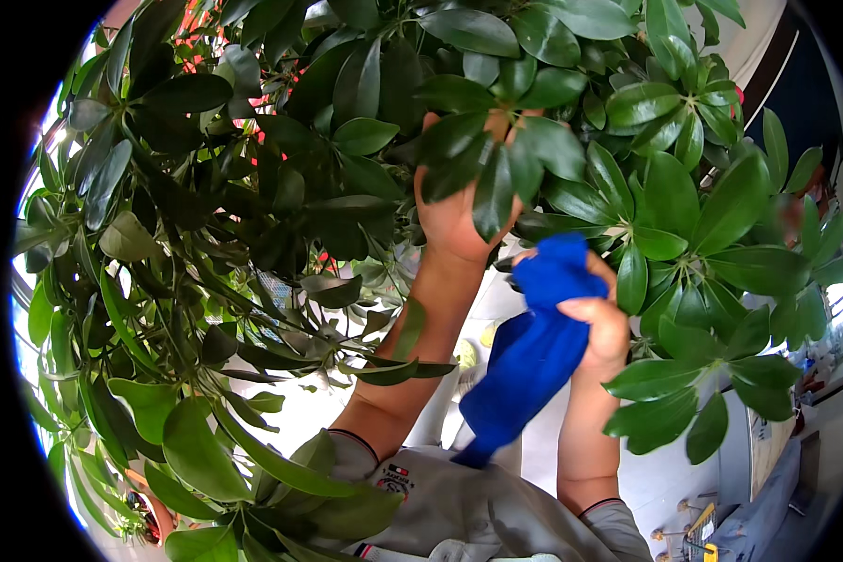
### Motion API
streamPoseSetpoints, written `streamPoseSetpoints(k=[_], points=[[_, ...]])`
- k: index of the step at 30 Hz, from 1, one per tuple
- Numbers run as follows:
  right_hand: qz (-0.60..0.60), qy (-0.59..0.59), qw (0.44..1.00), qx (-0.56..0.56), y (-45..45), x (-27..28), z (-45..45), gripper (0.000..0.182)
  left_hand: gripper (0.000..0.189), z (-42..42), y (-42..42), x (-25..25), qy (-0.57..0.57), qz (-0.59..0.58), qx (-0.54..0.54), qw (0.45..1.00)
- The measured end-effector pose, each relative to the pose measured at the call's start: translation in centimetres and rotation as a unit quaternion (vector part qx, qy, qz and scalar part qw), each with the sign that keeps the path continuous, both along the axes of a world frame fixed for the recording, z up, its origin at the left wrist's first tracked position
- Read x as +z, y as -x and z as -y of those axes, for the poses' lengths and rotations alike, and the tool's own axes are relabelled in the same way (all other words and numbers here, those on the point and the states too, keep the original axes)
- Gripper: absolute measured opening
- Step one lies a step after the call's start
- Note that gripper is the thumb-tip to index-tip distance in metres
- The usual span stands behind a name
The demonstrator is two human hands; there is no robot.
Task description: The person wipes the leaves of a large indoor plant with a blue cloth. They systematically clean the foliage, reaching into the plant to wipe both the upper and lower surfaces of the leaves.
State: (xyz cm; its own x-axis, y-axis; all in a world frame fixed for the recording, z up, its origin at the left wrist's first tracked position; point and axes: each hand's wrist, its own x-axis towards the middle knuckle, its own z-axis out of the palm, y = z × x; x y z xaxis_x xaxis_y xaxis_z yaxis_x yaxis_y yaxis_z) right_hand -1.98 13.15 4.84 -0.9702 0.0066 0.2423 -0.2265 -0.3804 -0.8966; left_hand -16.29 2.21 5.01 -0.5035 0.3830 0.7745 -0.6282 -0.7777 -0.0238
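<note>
My left hand point(456, 211) reaches up under a cluster of glossy green umbrella-plant leaves point(495, 200). Its palm faces the leaves and some fingertips show past them. The leaves cover much of the fingers, so I cannot see whether they grip the stem. Lower and to the right, my right hand point(600, 327) clutches a bunched blue cloth point(534, 358) between thumb and fingers. The cloth's loose end hangs down towards my grey shirt. More leaves of the umbrella plant point(664, 204) sit just right of the cloth.
Dense foliage point(204, 295) surrounds both arms, with a long leaf crossing my left forearm. At lower left stands a terracotta pot point(158, 516) with a small plant. Pale floor point(643, 478) shows below. A yellow-and-grey object point(702, 530) and blue-grey fabric point(759, 506) lie at lower right.
</note>
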Motion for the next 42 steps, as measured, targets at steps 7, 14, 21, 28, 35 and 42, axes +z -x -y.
streamPoseSetpoints(k=[7, 14, 21, 28, 35, 42], points=[[-0.048, 0.179, 0.981, 0.064, 0.2, -0.6, -0.3, 0.082, 0.042, -0.4, -1.6, -0.2, -0.009, 0.097, -0.132, 0.987], [-0.164, 0.012, 0.984, 0.069, -1.1, -1.1, -0.9, 0.069, 0.052, -2.2, -0.7, 2.2, -0.037, -0.033, -0.087, 0.995], [-0.298, -0.370, 0.785, -0.398, -3.0, 1.5, 2.4, 0.031, 0.039, -1.9, 0.1, 0.0, -0.089, -0.007, -0.155, 0.984], [-0.408, -0.429, 0.622, -0.513, -1.6, 5.2, 5.7, 0.023, 0.037, -0.8, 0.0, -0.7, 0.004, 0.045, -0.046, 0.998], [-0.413, -0.561, 0.545, -0.466, 6.0, 4.7, 5.0, 0.031, 0.041, -0.7, -0.6, -0.4, 0.111, 0.083, 0.180, 0.974], [-0.388, -0.602, 0.592, -0.370, 3.2, 3.9, 3.5, 0.027, 0.066, -0.7, -1.2, 1.8, 0.050, -0.062, 0.075, 0.994]])
